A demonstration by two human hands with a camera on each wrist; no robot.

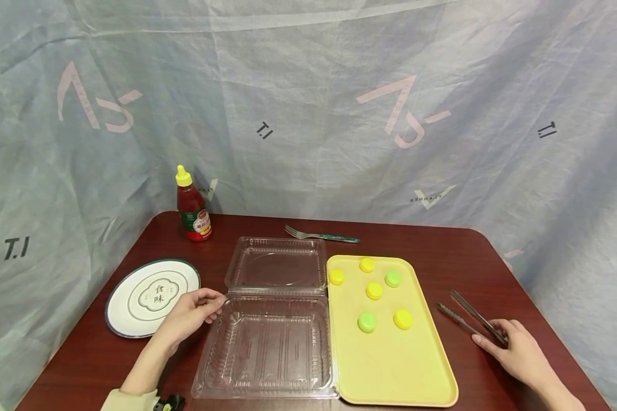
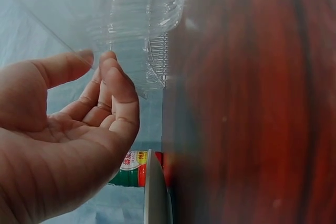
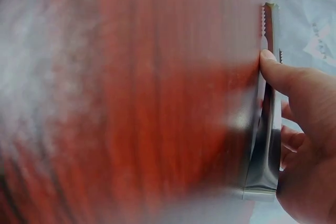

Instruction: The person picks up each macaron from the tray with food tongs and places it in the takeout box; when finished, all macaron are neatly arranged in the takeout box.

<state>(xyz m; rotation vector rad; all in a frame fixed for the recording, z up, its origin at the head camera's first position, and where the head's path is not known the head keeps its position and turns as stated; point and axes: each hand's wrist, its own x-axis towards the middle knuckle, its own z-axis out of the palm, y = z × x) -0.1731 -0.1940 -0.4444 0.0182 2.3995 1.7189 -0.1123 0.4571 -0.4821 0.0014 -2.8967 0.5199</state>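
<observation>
L hand (image 1: 189, 313) pinches the clear box (image 1: 269, 354) by its rim, just right of that hand: plastic, prob. light, flexy, slick; edge hold's best. R hand (image 1: 521, 351) grips the tongs (image 3: 268, 116), tips pointing ahead: metal, prob. stiff arms, springy; mid-arm's the spot. Btwn hands, yellow tray (image 1: 396, 365) w/ smooth-looking discs (image 1: 373, 290). Underneath, dark-red, shiny tabletop (image 1: 416, 240); beyond both hands, a wrinkled grey drape (image 1: 298, 160) w/ printed letters.

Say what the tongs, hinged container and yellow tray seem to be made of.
Tongs: metal, probably stainless steel, polished; bright reflections show along them.
Hinged container: clear, glossy, thin plastic; the tabletop shows through its ribbed walls.
Yellow tray: likely smooth plastic, judging by its even color; coated metal is possible.
</observation>
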